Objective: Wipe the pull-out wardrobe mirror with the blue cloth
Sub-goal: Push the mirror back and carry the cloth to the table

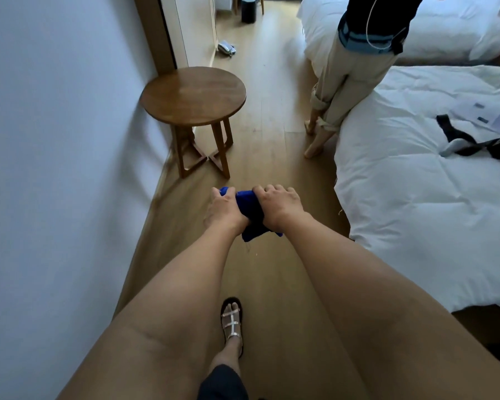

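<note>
Both hands, left (224, 210) and right (279, 204), grip the bunched blue cloth (250, 215) with curled fingers, near a round table (194, 95).

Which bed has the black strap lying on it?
The near bed, on the right beside the hands; the black strap lies there. The far bed shows none.

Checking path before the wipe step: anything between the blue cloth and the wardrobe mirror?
Can't settle it: no mirror shows in this view. Both hands, left hand and right hand, already grip the blue cloth over the wooden floor. Ahead, a round wooden table stands by the left wall and a second person stands beside the bed.
</note>
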A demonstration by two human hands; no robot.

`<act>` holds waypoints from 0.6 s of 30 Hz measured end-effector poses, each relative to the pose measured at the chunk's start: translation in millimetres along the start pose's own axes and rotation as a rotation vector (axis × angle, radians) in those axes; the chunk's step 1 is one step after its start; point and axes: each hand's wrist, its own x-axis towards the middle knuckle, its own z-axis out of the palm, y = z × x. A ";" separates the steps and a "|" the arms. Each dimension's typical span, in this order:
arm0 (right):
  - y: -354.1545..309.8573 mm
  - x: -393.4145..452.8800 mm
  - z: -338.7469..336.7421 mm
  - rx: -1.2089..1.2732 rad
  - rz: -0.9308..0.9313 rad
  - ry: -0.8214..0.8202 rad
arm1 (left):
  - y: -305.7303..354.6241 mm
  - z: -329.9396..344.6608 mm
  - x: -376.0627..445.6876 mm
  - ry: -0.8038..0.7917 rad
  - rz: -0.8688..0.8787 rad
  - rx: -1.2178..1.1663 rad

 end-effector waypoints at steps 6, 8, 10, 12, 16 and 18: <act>5.5 110.4 -27.4 0.000 0.015 -0.006 | 3.9 -31.9 113.7 -0.001 0.039 -0.035; 6.0 146.0 -36.0 -0.005 0.019 -0.012 | 5.1 -42.2 150.2 0.001 0.032 -0.058; 8.0 174.3 -39.7 -0.013 0.030 -0.015 | 6.3 -48.6 179.9 -0.007 0.035 -0.052; 12.4 202.4 -41.2 -0.013 0.043 -0.025 | 7.5 -52.3 209.1 -0.017 0.041 -0.051; 25.2 247.6 -41.8 -0.024 0.049 -0.085 | 12.3 -50.4 254.2 -0.027 0.046 -0.018; 33.5 271.5 -42.9 -0.028 0.047 -0.097 | 17.4 -50.7 278.5 -0.028 0.036 -0.012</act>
